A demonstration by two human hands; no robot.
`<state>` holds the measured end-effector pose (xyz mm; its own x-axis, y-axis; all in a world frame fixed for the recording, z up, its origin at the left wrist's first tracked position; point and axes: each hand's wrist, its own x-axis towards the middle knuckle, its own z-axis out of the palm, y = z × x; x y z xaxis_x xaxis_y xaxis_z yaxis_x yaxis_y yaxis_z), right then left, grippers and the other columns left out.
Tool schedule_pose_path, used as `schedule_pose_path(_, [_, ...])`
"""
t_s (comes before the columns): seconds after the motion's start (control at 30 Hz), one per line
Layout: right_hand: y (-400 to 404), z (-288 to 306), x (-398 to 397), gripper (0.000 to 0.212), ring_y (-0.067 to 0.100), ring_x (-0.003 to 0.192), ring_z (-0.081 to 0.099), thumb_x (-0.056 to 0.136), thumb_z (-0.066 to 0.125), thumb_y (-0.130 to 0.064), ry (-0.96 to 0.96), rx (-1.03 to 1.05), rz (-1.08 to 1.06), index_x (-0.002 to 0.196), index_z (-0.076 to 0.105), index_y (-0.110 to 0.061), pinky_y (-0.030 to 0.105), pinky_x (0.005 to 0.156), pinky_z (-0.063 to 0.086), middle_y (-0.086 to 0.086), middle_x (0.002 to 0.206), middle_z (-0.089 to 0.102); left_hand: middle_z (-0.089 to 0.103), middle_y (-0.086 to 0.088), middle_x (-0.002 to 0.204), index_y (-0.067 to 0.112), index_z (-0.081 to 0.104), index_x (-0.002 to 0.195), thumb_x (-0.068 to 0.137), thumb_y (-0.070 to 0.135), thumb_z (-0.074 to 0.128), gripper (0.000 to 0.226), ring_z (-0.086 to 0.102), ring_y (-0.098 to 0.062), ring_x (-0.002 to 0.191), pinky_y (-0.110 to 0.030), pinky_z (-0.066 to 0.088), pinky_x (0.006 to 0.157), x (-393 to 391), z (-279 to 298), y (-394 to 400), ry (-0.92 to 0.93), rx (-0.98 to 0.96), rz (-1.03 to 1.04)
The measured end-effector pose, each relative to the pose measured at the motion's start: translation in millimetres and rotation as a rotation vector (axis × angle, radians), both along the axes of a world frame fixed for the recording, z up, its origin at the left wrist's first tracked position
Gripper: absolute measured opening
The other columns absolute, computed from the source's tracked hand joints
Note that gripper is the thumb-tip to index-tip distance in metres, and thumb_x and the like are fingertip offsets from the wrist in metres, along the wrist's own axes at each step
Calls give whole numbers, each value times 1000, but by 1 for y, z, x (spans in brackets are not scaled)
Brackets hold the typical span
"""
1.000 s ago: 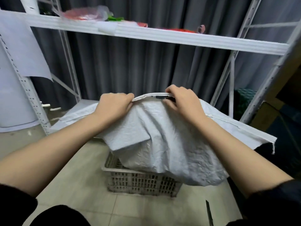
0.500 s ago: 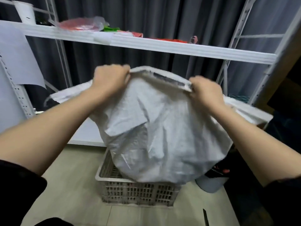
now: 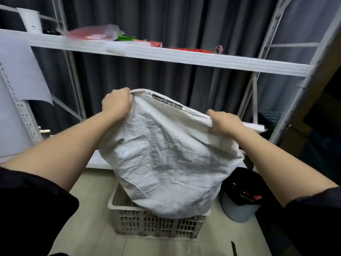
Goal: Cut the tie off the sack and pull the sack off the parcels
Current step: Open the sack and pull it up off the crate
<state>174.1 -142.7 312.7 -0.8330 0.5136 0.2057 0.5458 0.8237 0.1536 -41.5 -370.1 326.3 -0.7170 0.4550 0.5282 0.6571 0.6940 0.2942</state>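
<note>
A white woven sack (image 3: 166,163) hangs bulging over a perforated plastic crate (image 3: 156,224) on the floor. Its seamed upper edge carries a dark printed strip. My left hand (image 3: 117,103) grips the left end of that seam. My right hand (image 3: 224,123) grips the seam further right and lower, so the edge slopes down to the right. The sack's lower end droops into the crate. The parcels are hidden by the sack. No tie is visible.
A white metal shelf (image 3: 184,58) crosses above with red and green items on it. A bin with a black liner (image 3: 241,193) stands right of the crate. A dark blade-like tip (image 3: 234,249) shows at the bottom edge. Grey curtains hang behind.
Both hands lifted the sack's seam upward and spread apart along it. The sack now hangs higher and rounder over the crate, and the right hand has slid further right.
</note>
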Motion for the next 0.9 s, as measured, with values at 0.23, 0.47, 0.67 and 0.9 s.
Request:
schedule_pose_path(0.23, [-5, -20, 9, 34, 29, 75, 47, 75, 33, 5, 894, -240, -187, 94, 46, -20, 35, 64, 33, -2, 94, 51, 42, -2, 132, 33, 29, 139, 83, 37, 59, 63, 61, -31, 97, -35, 46, 70, 25, -29, -12, 91, -416, -319])
schedule_pose_path(0.47, [17, -80, 36, 43, 30, 74, 53, 76, 51, -4, 292, 320, 397, 113, 43, -25, 35, 46, 45, 6, 91, 40, 35, -12, 89, 19, 42, 96, 47, -2, 80, 66, 54, -29, 61, -30, 41, 37, 16, -111, -19, 680, -686, -485])
schedule_pose_path(0.67, [31, -105, 47, 49, 23, 78, 59, 87, 35, -61, -92, 246, 519, 108, 65, -29, 30, 59, 50, 3, 100, 56, 54, -9, 105, 19, 56, 89, 64, 9, 79, 36, 55, -28, 86, -28, 36, 49, 28, -122, -6, 368, -366, -374])
schedule_pose_path(0.9, [3, -79, -9, 76, 24, 138, 28, 69, 70, -55, -26, 30, 283, 131, 45, -18, 41, 106, 26, 2, 149, 30, 60, -1, 96, 15, 54, 81, 74, 0, 65, 20, 47, -23, 85, -32, 46, 48, 36, -122, -17, 476, -258, -586])
